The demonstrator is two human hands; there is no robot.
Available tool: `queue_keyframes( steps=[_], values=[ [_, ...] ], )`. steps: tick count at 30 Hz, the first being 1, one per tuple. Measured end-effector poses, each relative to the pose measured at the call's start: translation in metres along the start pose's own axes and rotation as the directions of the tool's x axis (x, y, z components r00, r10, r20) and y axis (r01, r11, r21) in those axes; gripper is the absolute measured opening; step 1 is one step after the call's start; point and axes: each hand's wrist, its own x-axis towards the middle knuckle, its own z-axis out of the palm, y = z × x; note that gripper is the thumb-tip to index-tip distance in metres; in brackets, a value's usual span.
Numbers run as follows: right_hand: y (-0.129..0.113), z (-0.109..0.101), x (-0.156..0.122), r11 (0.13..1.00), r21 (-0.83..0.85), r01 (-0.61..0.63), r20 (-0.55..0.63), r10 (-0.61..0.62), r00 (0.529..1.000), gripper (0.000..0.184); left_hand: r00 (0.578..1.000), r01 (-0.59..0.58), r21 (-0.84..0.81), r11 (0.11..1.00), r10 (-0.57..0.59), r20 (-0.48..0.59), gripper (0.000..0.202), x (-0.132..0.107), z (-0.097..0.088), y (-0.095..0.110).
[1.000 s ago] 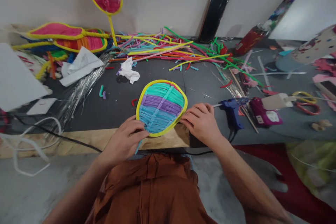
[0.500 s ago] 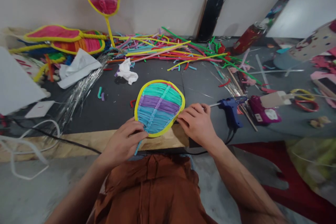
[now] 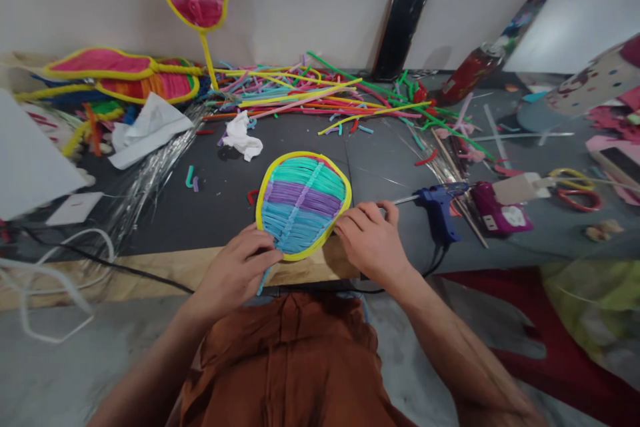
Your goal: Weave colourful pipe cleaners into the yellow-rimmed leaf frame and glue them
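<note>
- Here, in the head view, the left hand (image 3: 235, 273) grips the lower edge of the leaf (image 3: 303, 203) at the near edge of the desk (image 3: 220, 207); the bent fingers of the right hand (image 3: 373, 240) touch its rim, pinching or pressing I cannot tell.
- Uneven pressure may loosen the rim; the glue gun (image 3: 440, 210) nearby could burn.
- Dark cluttered desk, stems (image 3: 310, 90), pale wall (image 3: 310, 0).

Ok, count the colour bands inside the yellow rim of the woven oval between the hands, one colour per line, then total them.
The woven oval is gripped at its near end by the left hand; the right hand touches its rim.
teal band: 1
purple band: 1
blue band: 1
Total: 3
</note>
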Motion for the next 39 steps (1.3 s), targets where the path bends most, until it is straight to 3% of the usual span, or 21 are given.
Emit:
queue_keyframes(
  steps=[11, 18, 24, 29, 39],
  values=[
    [-0.025, 0.002, -0.01, 0.99, 0.011, -0.144, -0.101, 0.144, 0.984, 0.011, 0.999, -0.001, 0.027, 1.0, 0.002, -0.034, 0.028, 0.002, -0.001, 0.003],
    [-0.048, -0.002, -0.021, 0.969, 0.019, -0.246, -0.001, 0.246, 0.969, 0.026, 0.998, 0.057, 0.091, 0.994, -0.058, 0.01, 0.03, -0.001, 0.002, 0.014],
    [-0.06, 0.001, -0.021, 0.954, 0.058, -0.293, 0.037, 0.292, 0.956, 0.04, 0.987, 0.157, 0.138, 0.978, -0.153, -0.039, 0.028, 0.001, 0.007, 0.032],
    [-0.064, 0.004, -0.025, 0.924, 0.103, -0.367, -0.005, 0.37, 0.929, 0.036, 0.987, 0.156, 0.12, 0.98, -0.151, -0.054, 0.026, 0.001, 0.009, 0.032],
    [-0.076, 0.004, -0.027, 0.897, 0.122, -0.425, 0.034, 0.424, 0.905, 0.037, 0.991, 0.127, 0.102, 0.987, -0.124, -0.04, 0.027, -0.001, 0.012, 0.027]
  ],
)
